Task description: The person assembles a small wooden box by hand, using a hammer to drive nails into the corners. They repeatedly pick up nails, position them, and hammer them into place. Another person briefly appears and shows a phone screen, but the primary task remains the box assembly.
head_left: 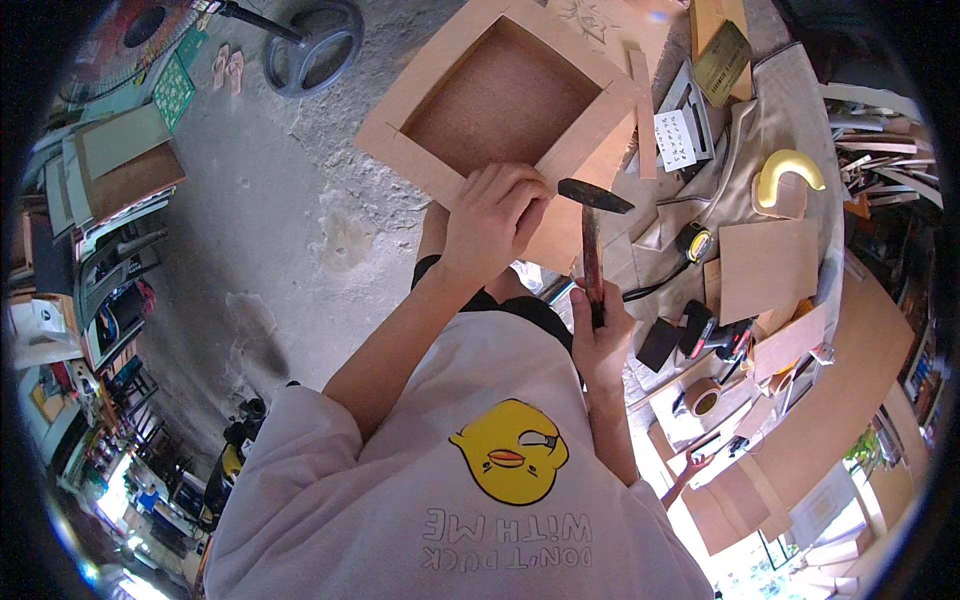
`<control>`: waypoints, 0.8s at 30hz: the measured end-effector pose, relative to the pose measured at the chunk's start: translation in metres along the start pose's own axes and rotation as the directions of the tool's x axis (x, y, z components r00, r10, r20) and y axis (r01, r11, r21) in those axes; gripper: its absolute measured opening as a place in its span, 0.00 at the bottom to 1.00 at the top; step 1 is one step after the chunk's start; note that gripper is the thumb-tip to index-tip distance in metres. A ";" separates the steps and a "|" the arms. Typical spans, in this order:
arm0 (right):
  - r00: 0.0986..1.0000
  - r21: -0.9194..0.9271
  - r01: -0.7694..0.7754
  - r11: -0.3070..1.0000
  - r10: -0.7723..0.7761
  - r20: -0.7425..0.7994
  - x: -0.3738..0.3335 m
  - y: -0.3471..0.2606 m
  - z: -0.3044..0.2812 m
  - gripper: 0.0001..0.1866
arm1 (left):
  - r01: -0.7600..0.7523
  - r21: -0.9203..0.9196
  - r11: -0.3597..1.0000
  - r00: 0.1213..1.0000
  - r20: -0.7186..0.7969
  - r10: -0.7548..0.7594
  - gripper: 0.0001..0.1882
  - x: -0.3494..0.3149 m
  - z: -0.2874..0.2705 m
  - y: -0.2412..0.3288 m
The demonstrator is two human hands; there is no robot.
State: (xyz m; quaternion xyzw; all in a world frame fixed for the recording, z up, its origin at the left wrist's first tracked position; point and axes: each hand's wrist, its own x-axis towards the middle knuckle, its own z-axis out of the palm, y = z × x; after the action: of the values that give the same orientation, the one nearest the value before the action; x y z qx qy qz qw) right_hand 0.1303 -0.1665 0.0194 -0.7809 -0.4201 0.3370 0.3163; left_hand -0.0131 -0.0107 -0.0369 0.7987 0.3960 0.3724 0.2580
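A square brown board frame point(395, 138) with a recessed panel is tilted in front of me, a corner toward me. My left hand point(495, 215) is closed at its near edge, fingers curled over the rim; anything small pinched inside the fingers is hidden. To the right, my right hand point(603, 330) wraps the lower handle of a hammer point(593, 250). The hammer stands upright, its dark head beside the frame's near right edge, just right of my left hand.
On the right, a cloth-covered surface point(790, 110) bears a yellow curved object point(785, 178), a tape measure point(693, 241), a square board point(768, 268), cordless tools point(697, 328) and a tape roll point(702, 397). A wheel-like base point(312, 50) and pink slippers point(228, 68) are on the concrete floor. Stacked boards point(125, 165) line the left.
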 end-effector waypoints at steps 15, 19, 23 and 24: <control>0.991 -0.253 0.135 0.958 -0.134 0.019 -0.004 -0.005 -0.018 0.09 | 0.079 -0.046 0.996 0.996 -0.038 -0.080 0.05 0.003 0.000 0.003; 0.975 -0.233 0.193 0.953 -0.213 -0.065 0.002 -0.018 -0.021 0.07 | 0.094 -0.051 0.994 0.995 -0.025 -0.096 0.05 0.001 0.001 0.001; 0.984 -0.247 0.155 0.956 -0.171 -0.042 -0.007 -0.011 -0.022 0.07 | 0.104 -0.042 0.994 0.994 -0.009 -0.105 0.05 0.000 0.000 0.001; 0.990 -0.237 0.137 0.962 -0.143 -0.008 -0.003 -0.009 -0.017 0.07 | 0.098 -0.047 0.994 0.995 -0.016 -0.099 0.05 0.002 0.000 0.002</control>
State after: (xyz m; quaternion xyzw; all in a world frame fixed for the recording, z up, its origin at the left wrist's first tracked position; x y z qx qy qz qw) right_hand 0.1382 -0.1691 0.0367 -0.7855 -0.5073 0.2519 0.2496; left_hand -0.0115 -0.0105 -0.0351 0.7685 0.4285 0.3758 0.2907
